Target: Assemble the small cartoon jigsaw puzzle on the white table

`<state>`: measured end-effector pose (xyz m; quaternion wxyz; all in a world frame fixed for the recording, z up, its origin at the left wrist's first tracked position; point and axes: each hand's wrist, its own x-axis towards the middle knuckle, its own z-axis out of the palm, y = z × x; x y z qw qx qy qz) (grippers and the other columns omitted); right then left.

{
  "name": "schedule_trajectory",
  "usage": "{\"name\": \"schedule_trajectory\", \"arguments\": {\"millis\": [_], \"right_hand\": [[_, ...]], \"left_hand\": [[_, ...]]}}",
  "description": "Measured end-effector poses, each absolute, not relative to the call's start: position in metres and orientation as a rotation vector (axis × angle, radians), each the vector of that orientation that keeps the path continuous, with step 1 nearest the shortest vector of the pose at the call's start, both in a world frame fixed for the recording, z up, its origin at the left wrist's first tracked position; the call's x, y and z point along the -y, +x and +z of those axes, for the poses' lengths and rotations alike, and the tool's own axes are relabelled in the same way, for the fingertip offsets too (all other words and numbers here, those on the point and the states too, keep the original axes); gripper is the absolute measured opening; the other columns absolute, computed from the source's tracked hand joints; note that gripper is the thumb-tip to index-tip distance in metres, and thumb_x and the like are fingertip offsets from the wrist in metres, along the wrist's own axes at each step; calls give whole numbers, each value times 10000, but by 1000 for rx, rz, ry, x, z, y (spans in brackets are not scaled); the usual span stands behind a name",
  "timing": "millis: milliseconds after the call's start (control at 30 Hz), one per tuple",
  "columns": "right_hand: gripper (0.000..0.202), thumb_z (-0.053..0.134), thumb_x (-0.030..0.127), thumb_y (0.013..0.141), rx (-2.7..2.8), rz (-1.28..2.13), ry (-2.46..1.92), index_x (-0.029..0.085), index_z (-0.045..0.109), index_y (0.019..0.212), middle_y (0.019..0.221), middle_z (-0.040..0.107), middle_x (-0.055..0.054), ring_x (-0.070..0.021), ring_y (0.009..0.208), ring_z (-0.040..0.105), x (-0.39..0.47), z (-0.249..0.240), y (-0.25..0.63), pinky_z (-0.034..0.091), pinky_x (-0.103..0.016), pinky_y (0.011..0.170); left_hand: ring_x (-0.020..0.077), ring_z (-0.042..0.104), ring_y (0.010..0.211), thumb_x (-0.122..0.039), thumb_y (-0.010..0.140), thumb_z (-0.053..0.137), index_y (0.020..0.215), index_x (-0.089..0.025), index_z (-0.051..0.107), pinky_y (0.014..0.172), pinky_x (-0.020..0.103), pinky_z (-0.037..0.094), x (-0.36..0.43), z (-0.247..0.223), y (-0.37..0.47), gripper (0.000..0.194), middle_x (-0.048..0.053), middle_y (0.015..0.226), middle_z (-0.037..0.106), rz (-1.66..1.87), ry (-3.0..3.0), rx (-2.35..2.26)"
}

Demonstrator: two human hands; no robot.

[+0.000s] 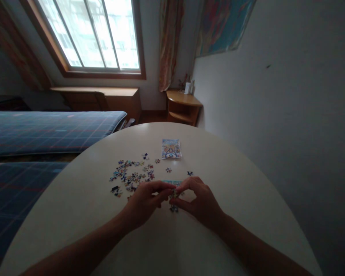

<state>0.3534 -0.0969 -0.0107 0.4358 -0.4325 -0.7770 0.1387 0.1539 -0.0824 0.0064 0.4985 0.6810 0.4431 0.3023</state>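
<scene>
Curling over a few puzzle pieces (174,209), the left hand (142,199) and right hand (202,201) bring their fingertips close together; whether either pinches a piece, I cannot tell. Leftward, a loose cluster (132,178) spreads on the round surface (224,168); a printed sheet (171,148) lies beyond.

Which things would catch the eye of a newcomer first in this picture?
Probably the bright window at the upper left comes first, because the room around it is dim. Next would be the left hand and right hand, their fingertips close together at some puzzle pieces on the pale table. Then the scattered loose pieces to their left, and the colourful printed sheet farther back.
</scene>
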Motion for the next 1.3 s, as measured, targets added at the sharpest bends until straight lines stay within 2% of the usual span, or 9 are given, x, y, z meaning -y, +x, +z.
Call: {"name": "schedule_trajectory", "arguments": {"millis": [367, 633, 967, 1167, 1300], "right_hand": [[288, 756, 468, 795, 1959, 330, -1032, 229, 599, 768, 705, 689, 4, -170, 691, 637, 96, -9, 351, 477, -320, 721], [313, 789, 475, 758, 1995, 341, -1038, 225, 599, 751, 711, 694, 1, -175, 695, 644, 94, -13, 353, 468, -323, 713], [326, 784, 498, 752, 1999, 365, -1054, 222, 611, 740, 695, 686, 6, -178, 693, 638, 93, -13, 355, 457, -327, 713], [313, 835, 431, 712, 2062, 397, -1067, 219, 608, 750, 725, 694, 11, -179, 728, 655, 91, -12, 358, 459, -334, 765], [252, 837, 344, 729, 2094, 446, -1038, 223, 623, 785, 747, 701, 20, -173, 754, 656, 89, -12, 362, 450, -329, 796]], "left_hand": [[122, 583, 579, -350, 832, 603, 955, -201, 780, 568, 222, 472, 85, 7, 155, 263, 33, 761, 746, 776, 1658, -1035], [175, 684, 773, -348, 845, 628, 940, -205, 762, 659, 249, 508, 85, 3, 151, 217, 52, 861, 764, 759, 1736, -1068], [151, 668, 712, -259, 824, 651, 906, -204, 751, 639, 237, 511, 82, -1, 148, 141, 30, 799, 751, 759, 1799, -1027], [147, 666, 696, -258, 846, 639, 896, -194, 741, 636, 235, 507, 79, -6, 148, 129, 35, 810, 755, 740, 1834, -1011], [144, 663, 695, -272, 862, 615, 882, -194, 732, 620, 222, 501, 77, -12, 149, 142, 39, 810, 749, 797, 1892, -978]]}}
